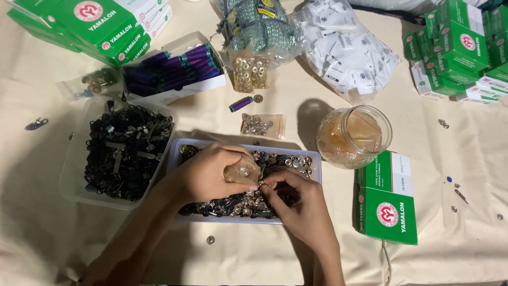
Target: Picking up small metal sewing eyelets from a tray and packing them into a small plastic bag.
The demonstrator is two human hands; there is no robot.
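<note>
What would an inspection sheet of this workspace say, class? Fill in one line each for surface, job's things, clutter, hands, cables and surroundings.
Surface: cream cloth, creased, with loose metal bits scattered on it.
Job's things: white tray full of small silver and dark metal parts; small clear bag holding a few silver parts.
Clutter: clear tub of black metal parts; open box of purple spools; green boxes; glass jar; bag of white labels; bag of brass rings.
Hands: left hand holds the small clear bag over the tray; right hand pinches at the bag's mouth.
Cables: nothing seen.
Surroundings: nothing seen beyond the cloth.
</note>
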